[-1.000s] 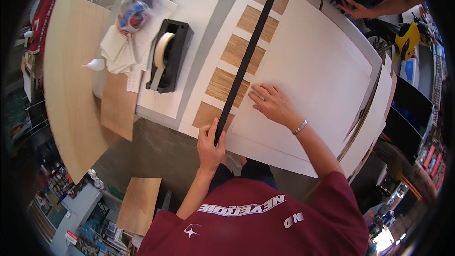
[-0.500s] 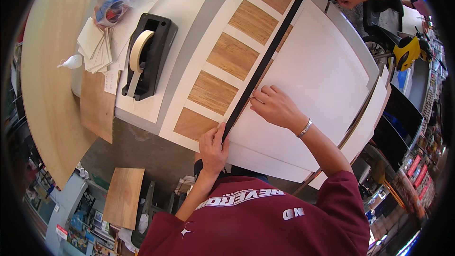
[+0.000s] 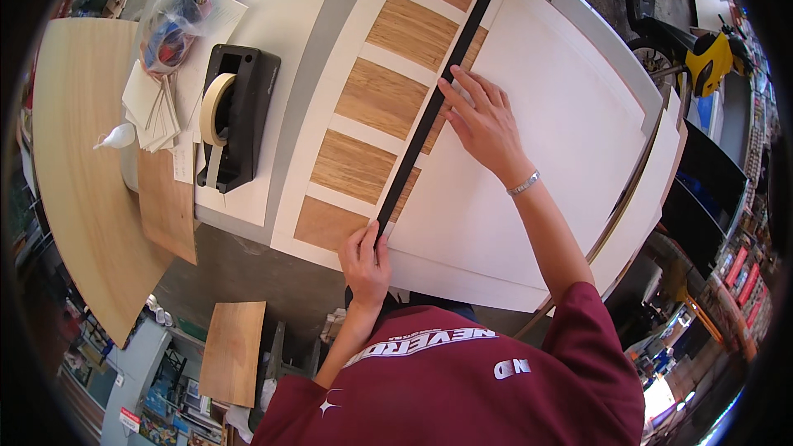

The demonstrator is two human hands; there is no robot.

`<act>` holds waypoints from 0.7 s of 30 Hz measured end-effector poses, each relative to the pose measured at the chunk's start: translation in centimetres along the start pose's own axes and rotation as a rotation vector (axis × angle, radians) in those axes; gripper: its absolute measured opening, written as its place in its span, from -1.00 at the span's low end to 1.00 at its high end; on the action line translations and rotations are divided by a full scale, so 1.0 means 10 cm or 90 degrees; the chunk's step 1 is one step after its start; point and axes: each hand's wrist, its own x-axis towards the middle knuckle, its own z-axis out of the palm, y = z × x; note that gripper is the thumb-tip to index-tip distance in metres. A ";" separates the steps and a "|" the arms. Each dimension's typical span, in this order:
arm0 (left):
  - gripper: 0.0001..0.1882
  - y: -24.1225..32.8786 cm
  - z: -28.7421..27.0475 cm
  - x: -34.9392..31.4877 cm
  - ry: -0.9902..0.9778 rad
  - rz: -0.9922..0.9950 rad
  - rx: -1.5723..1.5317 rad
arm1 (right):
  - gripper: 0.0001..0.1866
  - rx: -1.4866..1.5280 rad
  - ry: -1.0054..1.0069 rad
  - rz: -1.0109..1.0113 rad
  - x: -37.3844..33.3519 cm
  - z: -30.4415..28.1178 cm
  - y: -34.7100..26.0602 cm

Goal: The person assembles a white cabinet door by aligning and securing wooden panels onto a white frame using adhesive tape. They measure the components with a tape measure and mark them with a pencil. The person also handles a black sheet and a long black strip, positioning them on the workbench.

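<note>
A long, narrow black strip point(image 3: 415, 149) lies slantwise across a white sheet point(image 3: 545, 132) on the table. Beneath it runs a row of several wood-grain rectangles point(image 3: 382, 97) framed by white bands; narrow parts of them show to its right. My left hand point(image 3: 366, 268) grips the strip's near end, thumb and fingers at either side. Farther up, my right hand point(image 3: 489, 128) is open, its fingers stretched out and their tips touching the strip's right edge near its middle. My palms hide little of the strip.
Left of the sheet stands a black tape dispenser point(image 3: 239, 120) with a cream roll. Beyond it are loose paper cards point(image 3: 151, 111), a clear plastic bag point(image 3: 175, 29) and a small white bottle point(image 3: 116, 137). Wooden boards point(image 3: 83, 157) lie at the left. A yellow-and-black motorbike point(image 3: 705, 66) stands at far right.
My right hand has slid away from me along the strip, and its fingers have straightened. The strip has shifted left over the rectangles, uncovering more wood on its right. My left hand stays at its near end.
</note>
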 end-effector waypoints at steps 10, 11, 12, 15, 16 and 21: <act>-0.67 -0.01 0.04 -0.05 0.028 -0.016 -0.004 | -0.54 0.047 0.042 -0.009 0.00 0.10 0.05; -0.67 -0.01 0.04 -0.05 0.031 -0.015 -0.005 | -0.54 0.048 0.044 -0.012 -0.01 0.11 0.05; -0.67 -0.02 0.04 -0.05 0.034 -0.014 -0.006 | -0.54 0.048 0.046 -0.015 -0.01 0.12 0.06; -0.67 -0.01 0.03 -0.04 0.030 -0.006 0.002 | -0.55 0.047 0.053 -0.021 -0.01 0.13 0.06; -0.67 0.00 0.03 -0.04 0.031 -0.006 0.003 | -0.55 0.047 0.055 -0.023 -0.01 0.14 0.07; -0.67 0.01 0.04 -0.05 0.038 -0.016 0.002 | -0.54 0.051 0.066 -0.023 -0.02 0.16 0.07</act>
